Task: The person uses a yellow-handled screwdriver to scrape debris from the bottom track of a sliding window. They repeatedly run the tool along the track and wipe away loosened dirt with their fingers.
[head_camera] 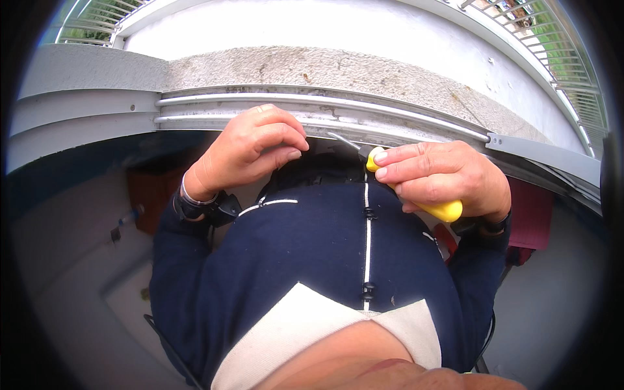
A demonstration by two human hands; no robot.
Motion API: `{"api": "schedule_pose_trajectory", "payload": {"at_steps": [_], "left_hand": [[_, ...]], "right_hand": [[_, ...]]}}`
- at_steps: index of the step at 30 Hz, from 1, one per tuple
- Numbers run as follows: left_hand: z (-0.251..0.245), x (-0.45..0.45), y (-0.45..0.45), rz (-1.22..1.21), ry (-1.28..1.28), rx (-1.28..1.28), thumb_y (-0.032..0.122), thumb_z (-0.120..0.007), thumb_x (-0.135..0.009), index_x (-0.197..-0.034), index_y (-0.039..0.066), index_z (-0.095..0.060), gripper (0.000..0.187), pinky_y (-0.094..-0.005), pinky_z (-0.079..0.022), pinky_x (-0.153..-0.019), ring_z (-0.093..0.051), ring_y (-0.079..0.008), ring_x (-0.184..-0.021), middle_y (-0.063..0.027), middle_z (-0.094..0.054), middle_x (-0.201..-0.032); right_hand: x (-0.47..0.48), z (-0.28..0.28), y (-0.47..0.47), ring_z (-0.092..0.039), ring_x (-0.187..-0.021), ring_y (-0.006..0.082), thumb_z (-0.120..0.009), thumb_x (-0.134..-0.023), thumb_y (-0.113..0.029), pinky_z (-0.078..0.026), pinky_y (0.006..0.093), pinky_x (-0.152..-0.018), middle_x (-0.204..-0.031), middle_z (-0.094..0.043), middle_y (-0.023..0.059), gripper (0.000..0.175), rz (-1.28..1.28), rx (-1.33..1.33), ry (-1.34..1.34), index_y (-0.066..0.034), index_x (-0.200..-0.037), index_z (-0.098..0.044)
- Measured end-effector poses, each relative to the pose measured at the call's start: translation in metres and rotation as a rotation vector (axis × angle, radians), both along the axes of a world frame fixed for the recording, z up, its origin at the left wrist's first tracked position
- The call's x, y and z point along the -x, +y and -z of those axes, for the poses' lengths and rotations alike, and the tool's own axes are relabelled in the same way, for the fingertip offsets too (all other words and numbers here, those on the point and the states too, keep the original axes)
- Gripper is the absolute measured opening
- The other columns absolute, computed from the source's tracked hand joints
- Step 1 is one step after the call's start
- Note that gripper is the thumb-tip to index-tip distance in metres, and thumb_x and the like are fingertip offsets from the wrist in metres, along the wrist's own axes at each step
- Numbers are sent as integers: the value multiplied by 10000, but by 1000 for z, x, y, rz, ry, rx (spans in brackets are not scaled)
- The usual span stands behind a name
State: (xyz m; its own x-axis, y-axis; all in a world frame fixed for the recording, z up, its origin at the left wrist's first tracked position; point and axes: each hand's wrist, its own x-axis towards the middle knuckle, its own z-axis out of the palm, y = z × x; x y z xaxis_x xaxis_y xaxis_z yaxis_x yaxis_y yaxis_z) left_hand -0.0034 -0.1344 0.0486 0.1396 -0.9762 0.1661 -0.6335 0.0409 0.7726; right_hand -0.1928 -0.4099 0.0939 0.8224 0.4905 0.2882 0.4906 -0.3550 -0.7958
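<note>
In my right hand (441,173) is a screwdriver with a yellow handle (447,210), gripped between thumb and fingers. Its thin metal shaft (347,141) comes out of a black collar and points up and left, the tip seen against the inner edge of the window track. My left hand (263,144) is at the inner side of the same metal sliding-window track (321,105), left of the screwdriver tip. Its fingers are curled and the thumb lies close to the index finger; nothing shows between them. The shaft and the left fingers are apart.
Beyond the track runs a rough, stained concrete sill (292,63), then a white ledge (317,22). Metal railings (560,63) stand outside at both sides. Grey frame parts (541,153) bound the track at left and right. A dark red cloth-like thing (531,214) is at the right.
</note>
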Motion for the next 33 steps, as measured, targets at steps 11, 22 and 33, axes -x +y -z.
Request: {"api": "schedule_pose_trajectory", "payload": {"at_steps": [11,22,33], "left_hand": [[3,3,-6,-72,-3,12,49,-732,-836,-927,66,-692,101,-366,-509,-820,-657,-258,-925,-73,-697,-977],[-12,32,-32,151,-368,-260,150,-712,-859,-924,92,-630,119,-395,-423,-943,-609,-253,-1079,-79,-664,-1160],[-5,43,-32,1,35,-27,239,-706,-896,-958,86,-601,196,-462,-426,-1041,-589,-229,-963,-66,-616,-1050]], "right_hand": [[16,-12,-17,-675,-1116,366,-802,-740,-73,-568,407,-928,-1147,-695,160,270,64,127,151,-14,-957,-652],[74,47,-12,-673,-1104,379,-763,-875,-174,-531,485,-985,-1131,-680,227,309,689,-572,177,-20,-1090,-604],[76,66,0,-671,-1097,386,-729,-900,-177,-534,489,-974,-1104,-677,238,284,766,-599,203,-15,-1072,-572]]}}
